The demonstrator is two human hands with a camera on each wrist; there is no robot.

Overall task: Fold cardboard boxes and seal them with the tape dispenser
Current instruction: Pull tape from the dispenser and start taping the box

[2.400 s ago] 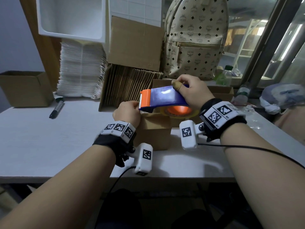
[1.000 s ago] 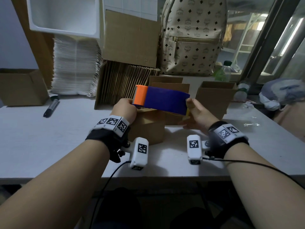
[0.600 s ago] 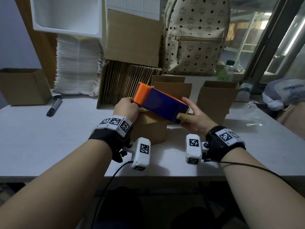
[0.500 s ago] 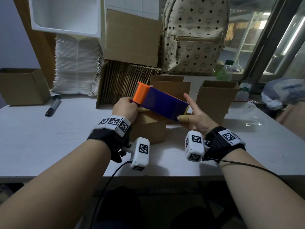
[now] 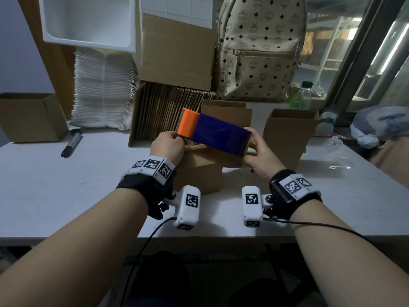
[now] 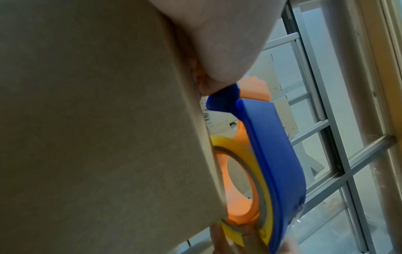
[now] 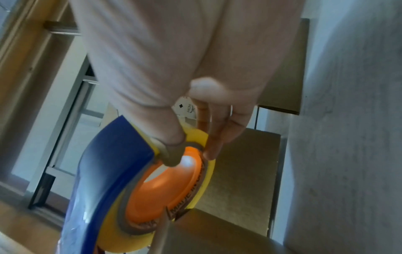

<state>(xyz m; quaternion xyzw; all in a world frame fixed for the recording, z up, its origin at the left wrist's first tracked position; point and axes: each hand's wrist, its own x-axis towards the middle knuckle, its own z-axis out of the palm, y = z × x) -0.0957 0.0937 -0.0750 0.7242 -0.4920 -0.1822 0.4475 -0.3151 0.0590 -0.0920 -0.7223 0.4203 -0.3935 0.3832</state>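
Both hands on the tape dispenser (image 5: 218, 134), held just above the small cardboard box (image 5: 199, 171) on the table (image 5: 66, 185). Left hand (image 5: 169, 146) grips the orange cutter end, fingers curled round it, heel against the box's top edge. Right hand (image 5: 261, 155) holds the roll end: thumb and fingers (image 7: 219, 135) pinch the yellow tape roll (image 7: 202, 185) at its orange hub. Dispenser tilts down toward the right hand. Two open boxes (image 5: 287, 134) stand just beyond the right hand; marker (image 5: 72, 141) well off to the left hand's outer side.
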